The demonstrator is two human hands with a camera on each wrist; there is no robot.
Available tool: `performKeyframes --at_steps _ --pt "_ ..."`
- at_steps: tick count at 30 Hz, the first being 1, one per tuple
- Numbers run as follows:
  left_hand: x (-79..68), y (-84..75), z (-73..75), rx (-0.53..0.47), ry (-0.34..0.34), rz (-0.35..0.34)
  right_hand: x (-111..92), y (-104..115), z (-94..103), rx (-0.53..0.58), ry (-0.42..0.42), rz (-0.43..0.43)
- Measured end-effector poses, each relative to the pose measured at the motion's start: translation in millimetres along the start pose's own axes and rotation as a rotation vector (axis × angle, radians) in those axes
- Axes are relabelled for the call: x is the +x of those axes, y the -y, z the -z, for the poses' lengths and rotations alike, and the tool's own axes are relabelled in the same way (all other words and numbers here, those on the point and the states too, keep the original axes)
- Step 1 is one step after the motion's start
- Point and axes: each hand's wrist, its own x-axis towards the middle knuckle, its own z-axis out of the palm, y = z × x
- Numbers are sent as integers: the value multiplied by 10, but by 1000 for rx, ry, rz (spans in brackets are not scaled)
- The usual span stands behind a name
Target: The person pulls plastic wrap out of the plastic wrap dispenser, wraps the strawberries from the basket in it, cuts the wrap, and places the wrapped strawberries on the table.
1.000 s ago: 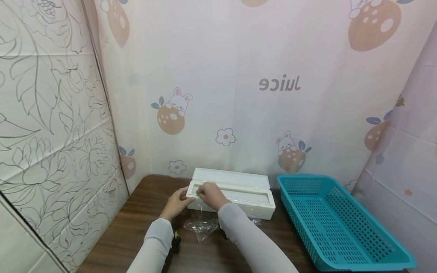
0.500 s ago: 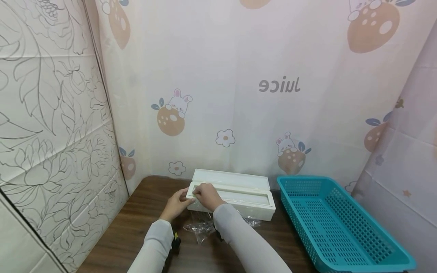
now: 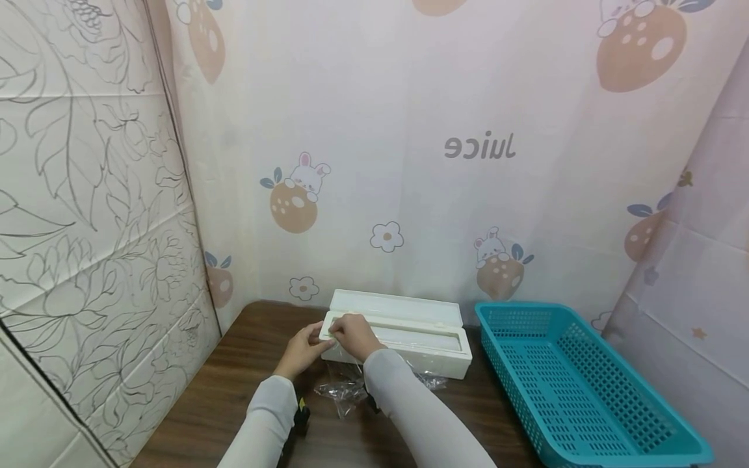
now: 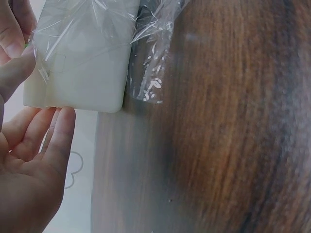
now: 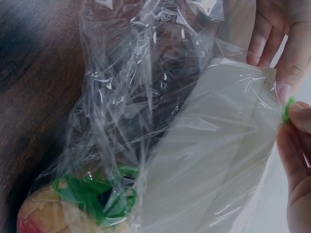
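Observation:
A long white cling film dispenser (image 3: 409, 364) stands with its lid (image 3: 398, 305) up, and clear cling film (image 3: 345, 390) hangs over its front. My left hand (image 3: 301, 354) holds the dispenser's left end, thumb at the top front edge and fingers against the end face (image 4: 73, 82). Thumb and forefinger of my right hand (image 3: 357, 336) pinch a small green slide cutter (image 5: 287, 111) at the dispenser's top edge, right beside the left thumb (image 5: 286, 90). In the left wrist view, my right hand (image 4: 14, 29) shows only in part.
On the brown wooden table (image 3: 234, 390), a teal plastic basket (image 3: 585, 390) stands to the right. A round yellow-and-red thing with green on top (image 5: 73, 208) lies close under the loose film in the right wrist view. A patterned curtain (image 3: 386, 162) hangs behind.
My right hand has shifted slightly left along the dispenser's edge, with its forearm following. The left hand and the dispenser hold their places.

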Motion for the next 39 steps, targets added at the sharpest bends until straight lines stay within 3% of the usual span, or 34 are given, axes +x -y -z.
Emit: performKeyframes --at_steps 20,27,33,39 --pt "-29 -4 8 6 15 -1 64 56 -111 85 -37 38" --pt "1 23 -5 19 3 -3 100 69 -104 67 -7 17" --pt "-1 14 -3 51 10 10 59 73 -86 113 12 -19" --pt "-8 -3 10 63 31 5 44 68 -38 104 47 6"
